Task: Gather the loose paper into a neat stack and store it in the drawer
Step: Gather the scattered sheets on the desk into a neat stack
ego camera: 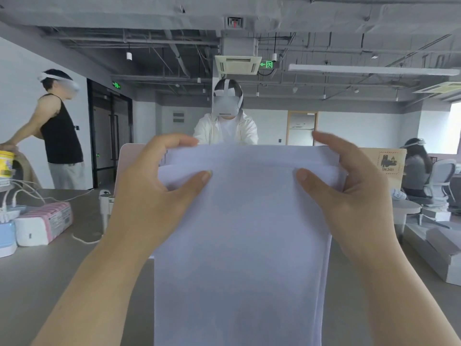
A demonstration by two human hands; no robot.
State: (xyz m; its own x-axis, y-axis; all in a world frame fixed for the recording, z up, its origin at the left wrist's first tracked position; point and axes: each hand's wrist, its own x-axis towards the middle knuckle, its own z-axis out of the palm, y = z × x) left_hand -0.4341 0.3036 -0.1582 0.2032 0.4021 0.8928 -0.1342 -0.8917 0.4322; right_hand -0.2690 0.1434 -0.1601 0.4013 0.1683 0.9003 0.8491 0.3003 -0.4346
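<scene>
**Squaring the sheets between 2 hands**

We hold the stack of white rectangular paper sheets (239, 245) upright, our left hand (147, 191) pinching its upper left corner and our right hand (354, 193) pinching the upper right, thumbs on the near face, fingers behind. Its long axis hangs down from both grips toward the grey tabletop (50, 283); the lower edge runs out of frame, so we cannot tell whether it rests there. Between our thumbs the top edges sit stepped, 1 sheet riding above another. Both hands lie equally near, so we judge a downward tap would level them. No drawer is in view.
</scene>
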